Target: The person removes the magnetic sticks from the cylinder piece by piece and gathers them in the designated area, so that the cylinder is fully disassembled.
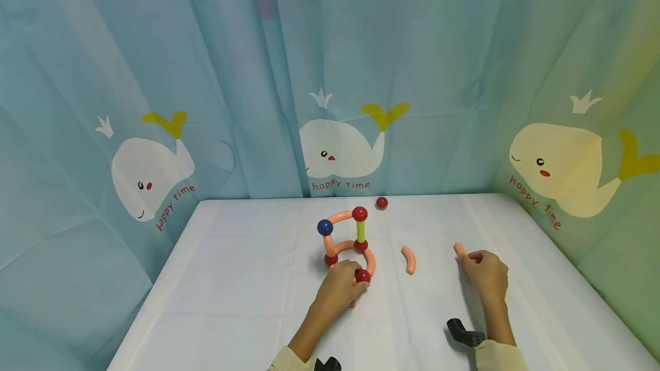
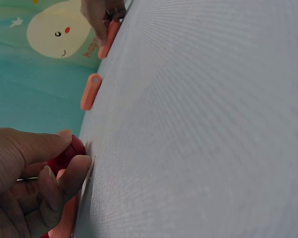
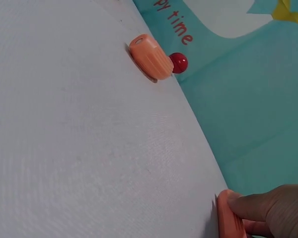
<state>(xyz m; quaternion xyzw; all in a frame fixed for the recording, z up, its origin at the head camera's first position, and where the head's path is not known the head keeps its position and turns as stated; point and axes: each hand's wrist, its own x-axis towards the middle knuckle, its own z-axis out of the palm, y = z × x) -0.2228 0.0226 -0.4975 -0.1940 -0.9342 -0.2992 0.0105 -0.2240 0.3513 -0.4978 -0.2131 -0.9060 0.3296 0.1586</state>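
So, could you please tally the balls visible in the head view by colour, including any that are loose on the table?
Red balls: 5
Blue ball: 1
Total: 6

Loose rod (image 1: 409, 260) right of structure (image 1: 344, 245)

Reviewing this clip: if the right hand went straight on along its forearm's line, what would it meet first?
Beyond the rod it pinches, the right hand seems to have free table ahead, so probably the curtain at the back, though depth is unclear.
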